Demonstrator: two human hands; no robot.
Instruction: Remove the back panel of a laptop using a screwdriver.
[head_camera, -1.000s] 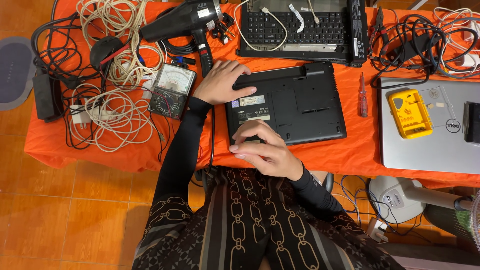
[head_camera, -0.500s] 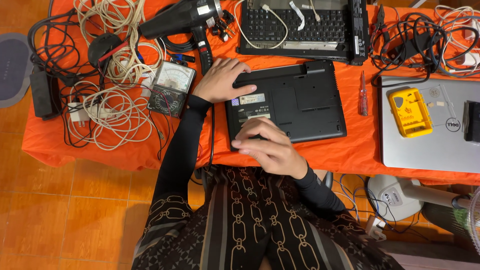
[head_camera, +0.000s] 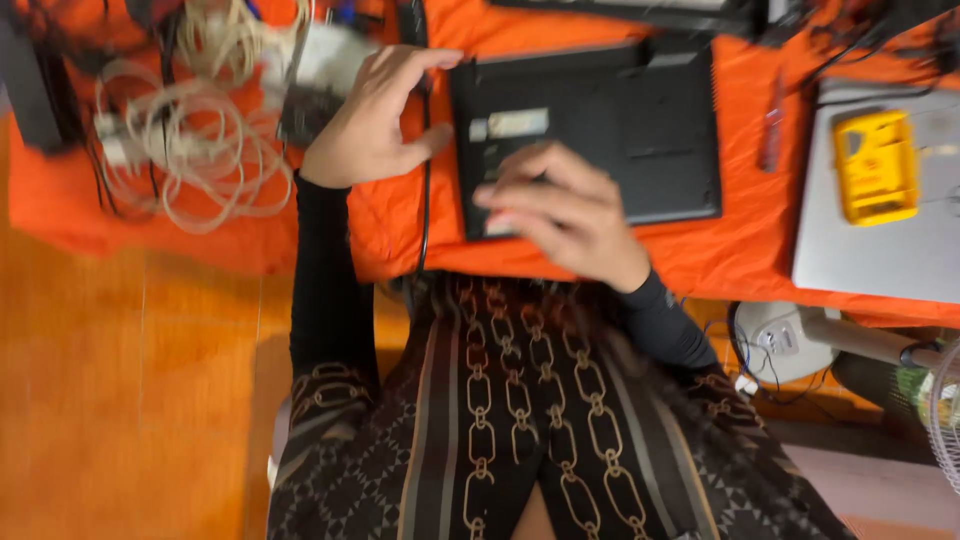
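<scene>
Resting on the orange cloth (head_camera: 400, 235) of the table, a black laptop (head_camera: 620, 130) lies closed and bottom side up, about in the middle of the scene. Your left hand (head_camera: 375, 125) sits at its left edge with the fingers spread and gently curled; the thumb points toward the near-left part of the casing and the fingertips reach the far-left corner, gripping nothing. Your right hand (head_camera: 565, 215) lies flat over the near-left corner of the laptop, fingers together and stretched leftward, palm down; the blur hides whether anything is pinched beneath them. A thin black cable (head_camera: 426, 215) runs down the cloth between your two hands. Left of your left hand lies a tangle of pale cords (head_camera: 190, 150). To the right, a yellow device (head_camera: 877, 165) sits on a silver laptop (head_camera: 880, 255).
</scene>
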